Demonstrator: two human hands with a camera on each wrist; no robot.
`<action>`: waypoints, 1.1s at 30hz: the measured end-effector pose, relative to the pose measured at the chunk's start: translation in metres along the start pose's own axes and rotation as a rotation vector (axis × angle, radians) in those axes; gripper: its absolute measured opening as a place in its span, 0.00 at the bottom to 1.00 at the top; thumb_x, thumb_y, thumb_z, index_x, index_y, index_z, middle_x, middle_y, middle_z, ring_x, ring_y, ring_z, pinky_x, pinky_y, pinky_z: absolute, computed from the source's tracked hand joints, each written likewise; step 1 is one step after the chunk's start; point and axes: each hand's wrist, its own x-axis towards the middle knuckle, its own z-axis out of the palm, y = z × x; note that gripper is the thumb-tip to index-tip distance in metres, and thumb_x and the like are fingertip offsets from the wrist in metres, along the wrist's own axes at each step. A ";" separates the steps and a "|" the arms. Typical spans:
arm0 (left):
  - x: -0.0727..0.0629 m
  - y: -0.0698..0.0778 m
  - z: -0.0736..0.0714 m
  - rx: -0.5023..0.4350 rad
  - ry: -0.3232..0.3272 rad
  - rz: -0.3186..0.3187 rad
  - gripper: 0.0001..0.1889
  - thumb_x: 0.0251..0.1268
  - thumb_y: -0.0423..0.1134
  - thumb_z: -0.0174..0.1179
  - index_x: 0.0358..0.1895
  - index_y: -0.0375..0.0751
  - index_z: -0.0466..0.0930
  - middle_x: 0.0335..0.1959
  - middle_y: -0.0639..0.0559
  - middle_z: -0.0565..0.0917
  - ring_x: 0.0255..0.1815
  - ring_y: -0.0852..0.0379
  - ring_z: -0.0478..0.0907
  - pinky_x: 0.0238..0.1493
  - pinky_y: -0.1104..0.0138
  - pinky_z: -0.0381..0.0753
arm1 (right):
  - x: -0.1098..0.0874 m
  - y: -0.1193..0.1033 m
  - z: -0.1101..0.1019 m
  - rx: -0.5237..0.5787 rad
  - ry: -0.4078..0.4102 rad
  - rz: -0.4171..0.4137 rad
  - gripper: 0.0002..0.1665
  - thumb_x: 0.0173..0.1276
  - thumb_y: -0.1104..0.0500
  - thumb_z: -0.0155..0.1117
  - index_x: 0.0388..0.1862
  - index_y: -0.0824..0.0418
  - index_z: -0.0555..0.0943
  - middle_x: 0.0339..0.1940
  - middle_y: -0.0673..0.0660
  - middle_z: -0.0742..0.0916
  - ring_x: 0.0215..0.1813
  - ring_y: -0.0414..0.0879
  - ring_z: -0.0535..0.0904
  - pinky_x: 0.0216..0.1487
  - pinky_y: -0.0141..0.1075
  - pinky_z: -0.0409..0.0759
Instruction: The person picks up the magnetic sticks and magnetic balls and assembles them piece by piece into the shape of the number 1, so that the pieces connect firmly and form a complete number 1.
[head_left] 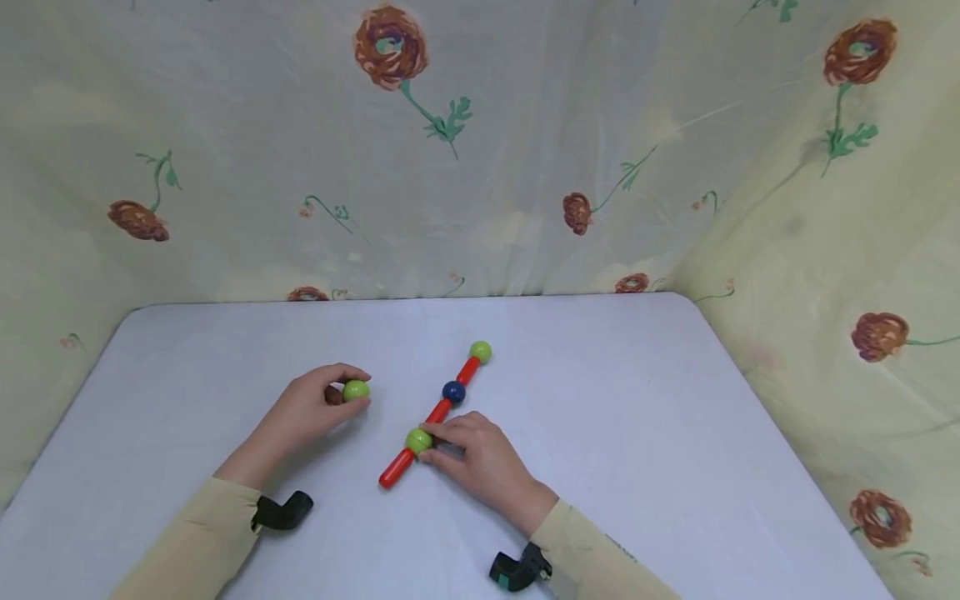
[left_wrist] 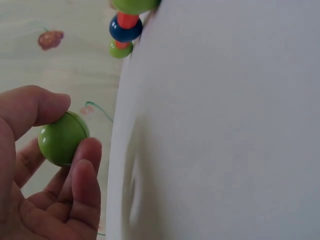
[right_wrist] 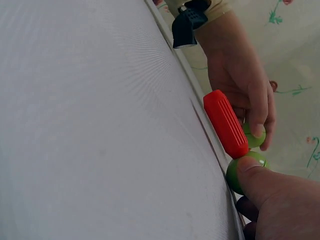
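My left hand (head_left: 311, 408) pinches a loose green ball (left_wrist: 62, 140) between thumb and fingertips, raised over the table. To its right lies a slanting chain of red rods and balls. From the far end it runs green ball (head_left: 481, 352), red rod (head_left: 468, 371), blue ball (head_left: 453, 392), red rod (head_left: 438, 411), a second green ball (head_left: 417, 442) and a last red rod (head_left: 396, 468) whose near end is free. Thumb and fingers of my right hand (head_left: 487, 467) grip that second green ball. In the right wrist view, the ribbed end rod (right_wrist: 226, 124) points away from the thumb.
A white table (head_left: 637, 467) lies under both hands. Flower-patterned cloth (head_left: 510, 150) hangs behind it and along the sides. Each wrist wears a black camera mount, such as the left one (head_left: 283, 511).
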 end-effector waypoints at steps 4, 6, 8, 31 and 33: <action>-0.013 -0.005 0.001 -0.028 0.005 -0.023 0.19 0.62 0.45 0.68 0.56 0.48 0.81 0.44 0.52 0.80 0.39 0.54 0.76 0.37 0.62 0.78 | 0.002 0.001 0.000 -0.001 0.013 -0.019 0.25 0.65 0.45 0.70 0.60 0.49 0.83 0.46 0.41 0.87 0.49 0.37 0.77 0.48 0.30 0.77; -0.019 -0.006 0.002 -0.048 0.009 -0.024 0.19 0.63 0.45 0.68 0.56 0.48 0.81 0.45 0.52 0.80 0.39 0.54 0.77 0.39 0.62 0.78 | 0.002 0.000 -0.001 -0.002 0.019 -0.024 0.25 0.64 0.45 0.71 0.59 0.50 0.83 0.46 0.42 0.87 0.49 0.37 0.77 0.48 0.31 0.77; -0.024 -0.008 0.002 -0.060 0.014 -0.021 0.19 0.63 0.44 0.68 0.56 0.48 0.80 0.45 0.52 0.80 0.40 0.54 0.77 0.40 0.62 0.79 | 0.003 0.000 -0.002 0.001 0.022 -0.025 0.25 0.64 0.46 0.71 0.59 0.50 0.83 0.46 0.43 0.87 0.49 0.37 0.77 0.48 0.31 0.77; -0.061 -0.023 0.010 -0.254 -0.004 -0.044 0.21 0.60 0.48 0.71 0.55 0.48 0.81 0.52 0.50 0.81 0.38 0.55 0.82 0.38 0.65 0.81 | 0.001 0.000 0.001 0.046 0.009 -0.003 0.26 0.63 0.48 0.73 0.60 0.50 0.83 0.46 0.43 0.87 0.49 0.37 0.77 0.49 0.32 0.77; -0.062 -0.026 0.011 -0.262 0.004 -0.044 0.22 0.59 0.50 0.71 0.54 0.48 0.81 0.51 0.50 0.82 0.36 0.55 0.82 0.36 0.66 0.81 | 0.001 0.000 0.002 0.047 0.012 -0.003 0.26 0.63 0.47 0.73 0.59 0.50 0.83 0.46 0.43 0.87 0.49 0.37 0.77 0.49 0.32 0.77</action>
